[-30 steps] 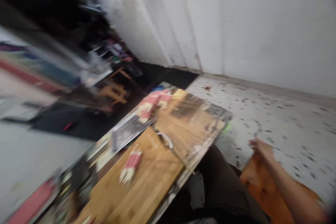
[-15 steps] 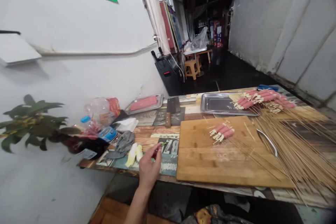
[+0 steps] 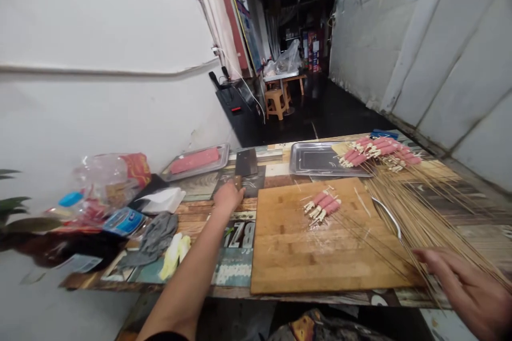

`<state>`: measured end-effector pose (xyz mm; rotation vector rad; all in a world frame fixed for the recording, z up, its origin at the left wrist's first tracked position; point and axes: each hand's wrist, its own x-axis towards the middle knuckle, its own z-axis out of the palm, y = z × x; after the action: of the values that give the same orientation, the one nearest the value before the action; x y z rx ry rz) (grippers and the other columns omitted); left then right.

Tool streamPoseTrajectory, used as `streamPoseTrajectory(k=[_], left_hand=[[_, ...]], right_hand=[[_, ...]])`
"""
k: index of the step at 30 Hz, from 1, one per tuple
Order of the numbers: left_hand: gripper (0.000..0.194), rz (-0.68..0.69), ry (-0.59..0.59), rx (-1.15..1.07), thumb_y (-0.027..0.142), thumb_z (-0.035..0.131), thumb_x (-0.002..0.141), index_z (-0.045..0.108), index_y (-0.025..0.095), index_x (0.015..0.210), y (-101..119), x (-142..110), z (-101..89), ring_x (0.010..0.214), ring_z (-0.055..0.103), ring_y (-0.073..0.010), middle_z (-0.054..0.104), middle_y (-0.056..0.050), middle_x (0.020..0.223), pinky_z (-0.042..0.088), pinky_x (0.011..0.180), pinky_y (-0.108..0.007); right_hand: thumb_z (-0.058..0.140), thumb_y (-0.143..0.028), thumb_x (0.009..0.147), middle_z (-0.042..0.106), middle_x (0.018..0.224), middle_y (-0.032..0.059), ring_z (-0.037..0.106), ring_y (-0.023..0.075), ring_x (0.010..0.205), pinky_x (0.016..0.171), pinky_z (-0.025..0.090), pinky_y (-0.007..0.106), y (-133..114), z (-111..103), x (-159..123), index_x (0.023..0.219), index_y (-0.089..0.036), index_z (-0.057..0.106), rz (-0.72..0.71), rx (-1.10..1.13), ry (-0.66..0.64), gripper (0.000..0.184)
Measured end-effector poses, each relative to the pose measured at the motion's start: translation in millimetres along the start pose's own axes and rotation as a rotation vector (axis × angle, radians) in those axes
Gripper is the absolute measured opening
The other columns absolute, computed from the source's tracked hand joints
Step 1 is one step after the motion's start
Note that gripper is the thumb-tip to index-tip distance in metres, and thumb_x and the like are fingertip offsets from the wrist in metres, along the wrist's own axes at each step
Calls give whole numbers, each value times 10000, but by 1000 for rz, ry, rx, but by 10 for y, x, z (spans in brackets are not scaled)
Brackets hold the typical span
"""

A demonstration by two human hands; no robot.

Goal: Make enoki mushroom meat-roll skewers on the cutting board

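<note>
My left hand [image 3: 229,195] is closed round the wooden handle of a cleaver [image 3: 246,162], which lies on the table with its dark blade pointing away. At the lower right, my right hand [image 3: 468,282] hovers by the near ends of the long bamboo skewers [image 3: 424,213]; its fingers stretch left and seem to hold nothing. Between the hands lies a wooden cutting board [image 3: 288,256]. Several skewered pink rolls with pale strands inside [image 3: 323,204] rest on it. A small green scrap [image 3: 229,230] sits on the table beneath my left forearm.
A metal tray [image 3: 312,160] stands behind the board, with a pile of skewered rolls [image 3: 380,150] at its right. A pink meat slab [image 3: 194,160] fills another tray. Yellow-white leaves [image 3: 175,256], a grey cloth [image 3: 157,238] and bottles [image 3: 125,220] crowd the left.
My left hand has moved forward from beside the leaves to the cleaver's handle and taken hold of it. My right hand has come into view at the lower right. The view has shifted right.
</note>
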<state>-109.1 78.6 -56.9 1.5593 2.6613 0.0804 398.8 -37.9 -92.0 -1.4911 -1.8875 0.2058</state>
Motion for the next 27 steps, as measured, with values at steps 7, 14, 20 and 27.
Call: streamPoseTrajectory(k=[7, 14, 20, 27], left_hand=[[504, -98, -19, -93, 415, 644, 746, 622, 68, 1111, 53, 344, 96, 1052, 664, -340, 679, -250, 1127, 498, 811, -343], [612, -106, 32, -265, 455, 599, 764, 590, 75, 1244, 46, 423, 1, 1090, 651, -317, 674, -203, 1185, 504, 825, -326], [629, -150, 171, -428, 422, 600, 770, 547, 99, 1307, 196, -51, -148, 953, 687, -286, 729, -136, 993, 524, 765, -335], [662, 298, 558, -582, 265, 603, 802, 408, 219, 1433, 1100, -1235, -416, 910, 684, -229, 705, -76, 1078, 523, 803, -311]], right_hand=[[543, -435, 911, 711, 1077, 84, 685, 254, 980, 862, 578, 409, -103, 174, -21, 1059, -227, 704, -250, 44, 25, 302], [525, -336, 939, 728, 1011, 84, 693, 211, 953, 816, 589, 327, -410, 6, 66, 1007, -225, 722, -200, 134, -68, 237], [497, -329, 958, 711, 1074, 98, 672, 207, 1005, 880, 555, 336, -699, -109, 232, 1061, -218, 711, -135, 304, -210, 262], [600, -539, 867, 665, 1197, 120, 653, 227, 1041, 889, 543, 409, -1415, 59, 1186, 1460, -214, 380, 216, 937, -453, 711]])
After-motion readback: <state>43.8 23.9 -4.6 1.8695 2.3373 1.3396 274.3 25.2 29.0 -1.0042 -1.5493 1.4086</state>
